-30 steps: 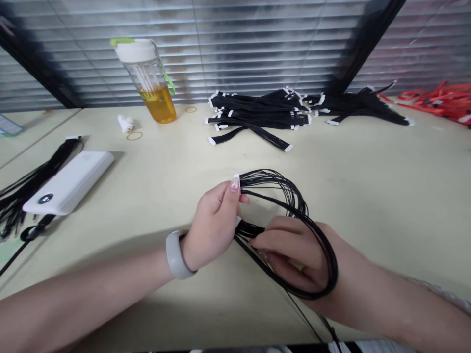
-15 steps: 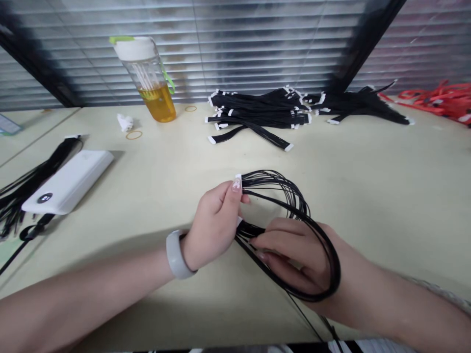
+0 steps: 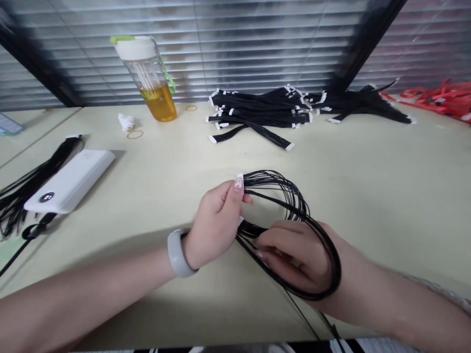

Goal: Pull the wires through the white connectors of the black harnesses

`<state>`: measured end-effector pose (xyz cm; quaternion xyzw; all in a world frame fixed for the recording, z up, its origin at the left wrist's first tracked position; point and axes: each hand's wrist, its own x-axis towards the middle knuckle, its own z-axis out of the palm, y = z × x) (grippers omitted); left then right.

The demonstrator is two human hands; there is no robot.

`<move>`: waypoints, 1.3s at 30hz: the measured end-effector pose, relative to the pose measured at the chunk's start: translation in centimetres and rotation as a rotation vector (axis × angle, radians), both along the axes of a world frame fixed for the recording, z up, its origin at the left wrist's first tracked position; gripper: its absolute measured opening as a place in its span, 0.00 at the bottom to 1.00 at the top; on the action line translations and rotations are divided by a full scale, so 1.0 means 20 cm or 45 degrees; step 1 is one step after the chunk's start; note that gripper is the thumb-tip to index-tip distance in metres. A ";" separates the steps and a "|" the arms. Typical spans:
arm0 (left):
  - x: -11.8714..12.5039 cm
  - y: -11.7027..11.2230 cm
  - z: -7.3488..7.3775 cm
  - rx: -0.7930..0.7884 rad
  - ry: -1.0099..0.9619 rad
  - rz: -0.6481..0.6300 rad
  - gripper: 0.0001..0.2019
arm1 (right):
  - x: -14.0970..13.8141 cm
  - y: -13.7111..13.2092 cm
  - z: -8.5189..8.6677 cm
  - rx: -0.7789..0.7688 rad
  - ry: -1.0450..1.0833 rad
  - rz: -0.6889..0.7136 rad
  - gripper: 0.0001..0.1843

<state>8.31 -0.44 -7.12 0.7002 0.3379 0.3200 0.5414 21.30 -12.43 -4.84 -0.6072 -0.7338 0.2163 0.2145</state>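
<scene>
A looped black wire harness (image 3: 294, 189) with white connectors hangs between my hands above the table. My left hand (image 3: 219, 220) is closed on it, the thumb pressed against one white connector (image 3: 240, 177). A second white connector (image 3: 241, 220) shows at the edge of the same hand, partly covered by it. Inside the loop, my right hand (image 3: 298, 250) is closed with its fingertips at the wires near that lower connector. The thick outer strand passes over the back of the right hand. What exactly lies between the right fingertips is partly hidden.
Black cables with white connectors lie in piles (image 3: 261, 113) at the back. Red cables (image 3: 441, 98) are at far right. A bottle of amber liquid (image 3: 158, 98), a crumpled tissue (image 3: 126, 122), rubber bands (image 3: 135, 134), a white power bank (image 3: 73, 179) and more black wires (image 3: 40, 171) stand left.
Both hands keep their grip on the harness and hold nearly the same pose. The whole view has shifted very slightly.
</scene>
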 end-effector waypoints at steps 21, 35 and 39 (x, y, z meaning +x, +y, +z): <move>0.00 0.01 -0.01 0.058 -0.020 0.020 0.21 | 0.00 0.02 -0.06 -0.077 0.217 -0.019 0.06; 0.00 0.01 -0.01 0.048 -0.021 -0.002 0.21 | 0.03 0.02 0.00 -0.161 0.170 0.067 0.09; 0.01 0.01 -0.01 0.028 -0.017 0.014 0.21 | 0.04 0.03 0.01 -0.026 -0.005 -0.011 0.12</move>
